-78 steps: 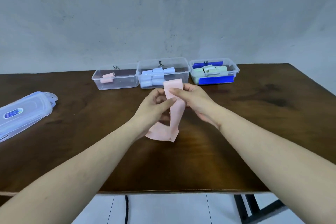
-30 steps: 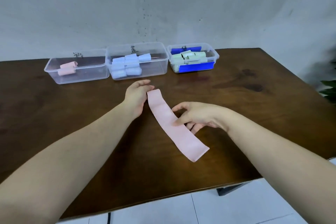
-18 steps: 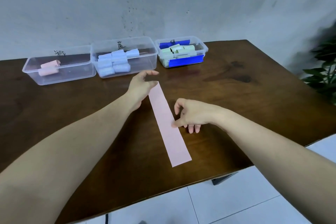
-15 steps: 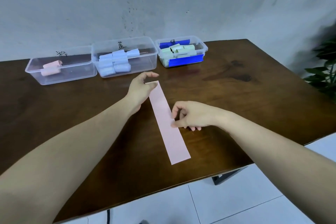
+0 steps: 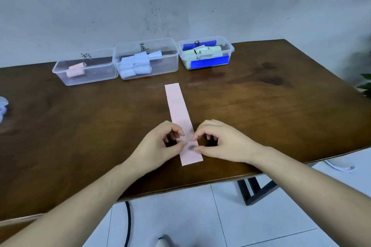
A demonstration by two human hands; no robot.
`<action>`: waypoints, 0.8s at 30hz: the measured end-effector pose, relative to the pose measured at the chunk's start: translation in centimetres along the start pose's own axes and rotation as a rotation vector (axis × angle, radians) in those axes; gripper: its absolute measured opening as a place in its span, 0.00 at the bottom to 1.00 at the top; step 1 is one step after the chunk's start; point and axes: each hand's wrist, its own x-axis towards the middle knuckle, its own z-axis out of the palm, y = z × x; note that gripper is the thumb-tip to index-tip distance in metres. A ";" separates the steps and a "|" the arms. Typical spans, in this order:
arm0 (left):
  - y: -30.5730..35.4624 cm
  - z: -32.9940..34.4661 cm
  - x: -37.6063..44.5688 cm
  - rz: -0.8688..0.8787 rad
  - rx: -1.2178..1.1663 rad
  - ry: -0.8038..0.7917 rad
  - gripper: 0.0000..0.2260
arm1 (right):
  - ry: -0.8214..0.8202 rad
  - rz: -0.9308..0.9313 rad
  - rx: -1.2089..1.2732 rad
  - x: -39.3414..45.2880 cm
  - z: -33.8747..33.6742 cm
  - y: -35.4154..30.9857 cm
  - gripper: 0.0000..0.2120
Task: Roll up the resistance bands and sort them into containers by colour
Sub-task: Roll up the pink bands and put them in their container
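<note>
both hands sit over the near end of the pink band [image 5: 178,110]; the left hand [image 5: 160,144] and right hand [image 5: 218,142] have fingers curled, thumbs and fingertips meeting on the strip, though blur hides whether they pinch it. next, the brown table [image 5: 261,106] carries the band lying flat, stretched toward three clear tubs: the pink tub [image 5: 86,74], light-blue tub [image 5: 164,62], and green tub [image 5: 228,48].

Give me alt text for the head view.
Both hands, left hand and right hand, pinch the near end of a flat pink band on a wooden table. Three clear containers line the far edge.
</note>
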 end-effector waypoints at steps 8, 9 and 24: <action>0.9 1.2 -4.1 0.113 0.279 -0.039 0.13 | -0.030 -0.088 -0.211 -1.9 1.2 0.8 0.14; 0.9 1.4 -4.1 0.121 0.307 -0.027 0.12 | -0.019 -0.107 -0.211 -1.9 1.3 0.7 0.12; 2.4 2.5 -5.0 0.074 0.249 0.099 0.04 | 0.046 -0.103 -0.019 -2.7 2.0 -0.3 0.06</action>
